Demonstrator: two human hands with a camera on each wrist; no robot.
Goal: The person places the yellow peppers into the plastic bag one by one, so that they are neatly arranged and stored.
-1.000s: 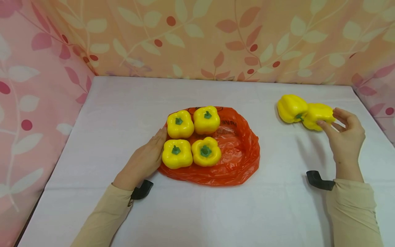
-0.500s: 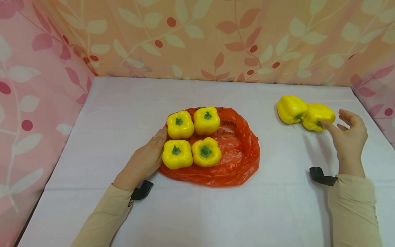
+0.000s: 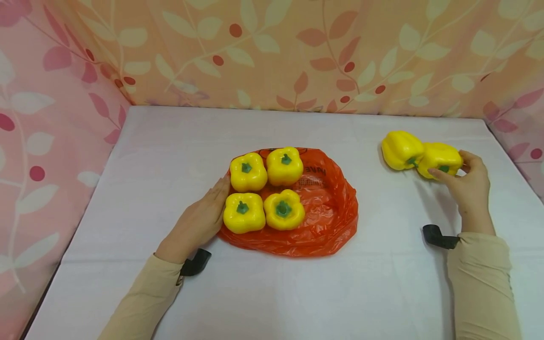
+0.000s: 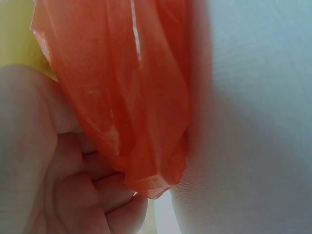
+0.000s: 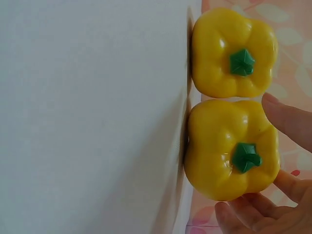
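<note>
Several yellow bell peppers with green stems, such as the front-left bell pepper, stand upright on the left part of a red plastic bag. My left hand rests with straight fingers along the bag's left edge; in the left wrist view its fingers lie against the crinkled red bag. At the back right two more yellow bell peppers lie on their sides, touching. My right hand is around the right bell pepper, thumb on one side and fingertips on the other. The other bell pepper lies beside it.
A white cloth covers the table. Patterned fabric hangs behind and along both sides. A black wrist mount juts from the right sleeve, and another mount from the left sleeve.
My right hand first drew slightly back right from the right bell pepper, then came in left around it, and that pepper has turned a little. My left hand and the bag stay put.
</note>
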